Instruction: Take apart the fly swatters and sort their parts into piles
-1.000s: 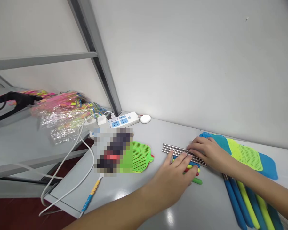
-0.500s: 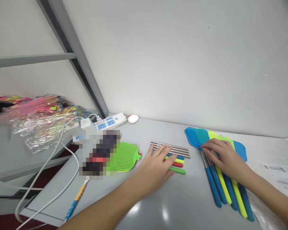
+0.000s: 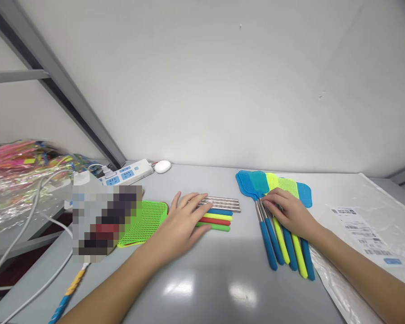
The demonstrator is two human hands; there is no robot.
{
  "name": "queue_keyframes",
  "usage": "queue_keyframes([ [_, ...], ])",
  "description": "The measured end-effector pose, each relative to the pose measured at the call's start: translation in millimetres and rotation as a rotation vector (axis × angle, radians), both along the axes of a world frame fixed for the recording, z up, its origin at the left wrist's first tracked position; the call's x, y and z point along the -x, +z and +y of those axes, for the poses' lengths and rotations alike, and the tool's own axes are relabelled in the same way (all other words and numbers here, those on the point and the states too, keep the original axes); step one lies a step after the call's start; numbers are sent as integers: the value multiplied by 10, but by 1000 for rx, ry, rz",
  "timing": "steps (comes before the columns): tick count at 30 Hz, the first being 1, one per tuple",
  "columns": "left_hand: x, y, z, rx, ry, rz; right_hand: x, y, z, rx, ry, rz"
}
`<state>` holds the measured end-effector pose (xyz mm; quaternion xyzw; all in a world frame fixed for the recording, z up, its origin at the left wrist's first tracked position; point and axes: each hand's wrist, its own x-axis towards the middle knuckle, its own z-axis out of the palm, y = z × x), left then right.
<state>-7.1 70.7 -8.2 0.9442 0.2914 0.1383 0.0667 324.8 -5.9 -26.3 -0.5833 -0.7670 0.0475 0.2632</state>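
My left hand (image 3: 182, 220) lies open with spread fingers over a group of fly swatters, whose blue, yellow, red and green handles (image 3: 219, 222) stick out to its right. Bare metal rods (image 3: 222, 203) lie just beyond the fingertips. To the left of this hand, a green perforated swatter head (image 3: 148, 221) rests on top of others. On the right, my right hand (image 3: 285, 208) is closed at the neck of a fly swatter (image 3: 258, 204) in a fanned row. Several blue and yellow handles (image 3: 283, 243) there point towards me. Its palm hides part of the rods.
A white power strip (image 3: 131, 173) and a white oval object (image 3: 162, 167) sit at the back left. Cables (image 3: 33, 216) hang nearby, beside plastic-wrapped colourful goods (image 3: 27, 166). A pixelated item (image 3: 106, 220) covers the table's left part. A white plastic bag with a label (image 3: 364, 234) lies right.
The view has turned to the right, so the table's things appear further left and more of the bag shows. My left hand has shifted slightly left along the handles. My right hand stays at the swatters.
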Motion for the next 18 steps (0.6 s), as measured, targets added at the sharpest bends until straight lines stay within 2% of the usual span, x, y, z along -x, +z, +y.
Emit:
queue_keyframes([
  [4,9,6,25,-2,21,5,39,24,-26,36,-13,-33],
  [10,23,0,37,1,-1,-7,141,29,-30,77,-260,-82],
  [18,32,9,29,-1,16,-19,210,-59,26,134,-359,-29],
])
